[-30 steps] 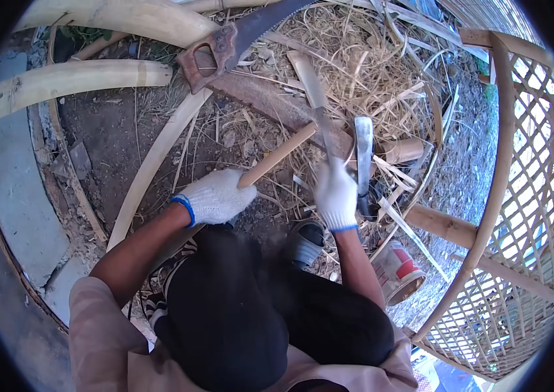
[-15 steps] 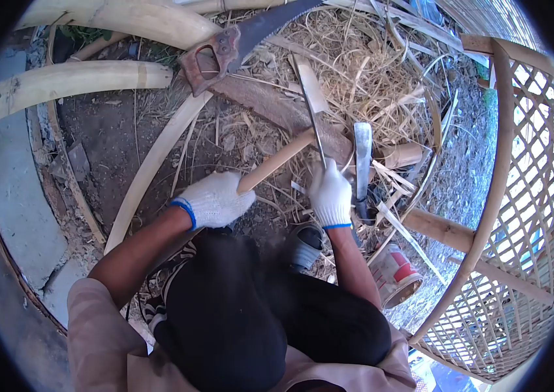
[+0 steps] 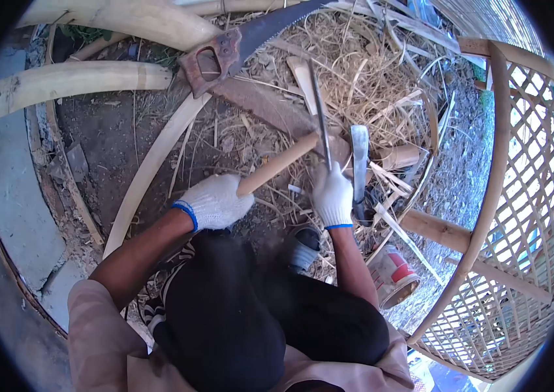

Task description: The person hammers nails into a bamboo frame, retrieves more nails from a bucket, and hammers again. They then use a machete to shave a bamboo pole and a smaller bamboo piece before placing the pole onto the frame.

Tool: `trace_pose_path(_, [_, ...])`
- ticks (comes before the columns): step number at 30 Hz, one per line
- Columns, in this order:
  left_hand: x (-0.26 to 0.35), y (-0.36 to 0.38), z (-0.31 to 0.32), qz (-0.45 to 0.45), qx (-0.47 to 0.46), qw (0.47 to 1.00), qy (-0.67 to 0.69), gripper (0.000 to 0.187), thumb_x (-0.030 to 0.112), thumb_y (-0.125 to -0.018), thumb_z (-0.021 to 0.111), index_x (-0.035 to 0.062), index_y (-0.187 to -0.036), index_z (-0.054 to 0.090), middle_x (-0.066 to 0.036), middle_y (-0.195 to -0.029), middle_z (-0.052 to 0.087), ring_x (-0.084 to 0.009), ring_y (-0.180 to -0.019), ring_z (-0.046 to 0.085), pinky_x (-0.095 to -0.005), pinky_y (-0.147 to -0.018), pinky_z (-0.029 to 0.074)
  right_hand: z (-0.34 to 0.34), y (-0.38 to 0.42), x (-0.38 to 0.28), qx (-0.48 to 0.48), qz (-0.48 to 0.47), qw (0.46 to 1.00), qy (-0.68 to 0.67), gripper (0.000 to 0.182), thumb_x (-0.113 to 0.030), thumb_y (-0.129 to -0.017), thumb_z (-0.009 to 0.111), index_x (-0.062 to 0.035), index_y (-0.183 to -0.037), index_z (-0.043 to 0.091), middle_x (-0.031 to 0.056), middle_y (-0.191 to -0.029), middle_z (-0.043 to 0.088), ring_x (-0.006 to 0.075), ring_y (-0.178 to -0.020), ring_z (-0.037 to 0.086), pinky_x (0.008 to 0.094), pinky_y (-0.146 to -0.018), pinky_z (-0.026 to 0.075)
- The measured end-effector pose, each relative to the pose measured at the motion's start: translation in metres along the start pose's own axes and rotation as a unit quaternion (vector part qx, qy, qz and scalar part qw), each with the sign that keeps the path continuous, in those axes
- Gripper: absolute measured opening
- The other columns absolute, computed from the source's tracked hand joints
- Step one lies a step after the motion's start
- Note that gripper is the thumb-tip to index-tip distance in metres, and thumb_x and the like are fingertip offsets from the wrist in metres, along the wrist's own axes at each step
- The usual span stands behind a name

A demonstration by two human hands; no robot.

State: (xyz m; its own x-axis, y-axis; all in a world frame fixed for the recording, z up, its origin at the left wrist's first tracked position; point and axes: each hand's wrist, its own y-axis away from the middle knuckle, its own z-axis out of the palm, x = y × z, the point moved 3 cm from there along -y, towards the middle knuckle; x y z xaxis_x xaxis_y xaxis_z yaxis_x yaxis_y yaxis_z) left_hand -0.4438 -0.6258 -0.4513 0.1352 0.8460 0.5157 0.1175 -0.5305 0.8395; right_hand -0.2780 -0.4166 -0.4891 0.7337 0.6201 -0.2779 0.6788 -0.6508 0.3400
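Note:
My left hand [image 3: 215, 200], in a white knit glove, grips the near end of a short bamboo stick [image 3: 278, 163] that slants up to the right. My right hand [image 3: 333, 195], also gloved, is closed on the handle of a long knife [image 3: 320, 111]. The thin blade points away from me and meets the far end of the stick, edge-on to the camera. A second broad blade [image 3: 359, 157] lies on the ground just right of my right hand.
A rusty handsaw [image 3: 237, 42] lies at the top among dry bamboo shavings. Split bamboo poles [image 3: 71, 78] curve across the left ground. A woven bamboo lattice frame [image 3: 518, 215] stands on the right. A red and white can [image 3: 394, 274] sits near my right knee.
The knife in my right hand has turned from flat to edge-on and moved slightly further away along the stick's far end. My left hand and the stick stayed nearly still.

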Motion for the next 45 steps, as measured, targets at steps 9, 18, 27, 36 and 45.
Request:
trace_pose_path(9, [0.0, -0.002, 0.007, 0.005, -0.022, 1.0, 0.004, 0.046, 0.04, -0.093, 0.057, -0.0028, -0.101, 0.071, -0.029, -0.093, 0.072, -0.0437, -0.094, 0.072, -0.0519, -0.087, 0.055, -0.051, 0.03, -0.028, 0.116, -0.033, 0.977, -0.179, 0.015, -0.014, -0.1, 0.061, -0.0018, -0.106, 0.067, 0.0264, -0.079, 0.069, 0.0447, -0.073, 0.071, 0.0494, -0.064, 0.056])
trace_pose_path(18, [-0.001, -0.006, 0.001, 0.002, -0.035, 0.999, 0.003, 0.046, 0.039, -0.094, 0.055, -0.0044, -0.094, 0.07, -0.029, -0.086, 0.07, -0.0458, -0.089, 0.071, -0.0532, -0.083, 0.054, -0.011, 0.008, -0.007, 0.017, -0.032, 0.998, -0.051, 0.023, -0.023, -0.104, 0.057, -0.0009, -0.107, 0.063, 0.0267, -0.071, 0.066, 0.0452, -0.068, 0.07, 0.0518, -0.06, 0.054])
trace_pose_path(27, [-0.015, -0.018, 0.006, 0.03, -0.029, 0.999, -0.007, 0.047, 0.04, -0.094, 0.054, -0.0041, -0.095, 0.071, -0.03, -0.084, 0.07, -0.0457, -0.087, 0.072, -0.052, -0.082, 0.054, 0.005, 0.011, 0.006, -0.005, -0.016, 0.999, -0.042, 0.024, -0.023, -0.104, 0.057, -0.0002, -0.107, 0.064, 0.0296, -0.074, 0.068, 0.0489, -0.07, 0.069, 0.0539, -0.06, 0.055])
trace_pose_path(36, [-0.009, -0.011, 0.006, 0.013, -0.031, 0.999, -0.008, 0.047, 0.04, -0.093, 0.055, -0.0039, -0.093, 0.071, -0.029, -0.082, 0.07, -0.0448, -0.085, 0.072, -0.052, -0.08, 0.054, -0.042, 0.03, -0.015, 0.112, -0.01, 0.973, -0.2, 0.017, -0.019, -0.102, 0.06, -0.0023, -0.105, 0.064, 0.0262, -0.075, 0.068, 0.0446, -0.07, 0.07, 0.0506, -0.062, 0.054])
trace_pose_path(45, [-0.006, -0.01, 0.004, -0.001, -0.047, 0.999, 0.012, 0.047, 0.04, -0.093, 0.055, -0.0038, -0.091, 0.071, -0.028, -0.078, 0.069, -0.0432, -0.08, 0.073, -0.051, -0.075, 0.055, -0.001, 0.007, 0.003, -0.015, -0.027, 0.998, -0.057, 0.026, -0.026, -0.105, 0.055, -0.0027, -0.112, 0.063, 0.0294, -0.071, 0.066, 0.0491, -0.068, 0.068, 0.0548, -0.06, 0.054])
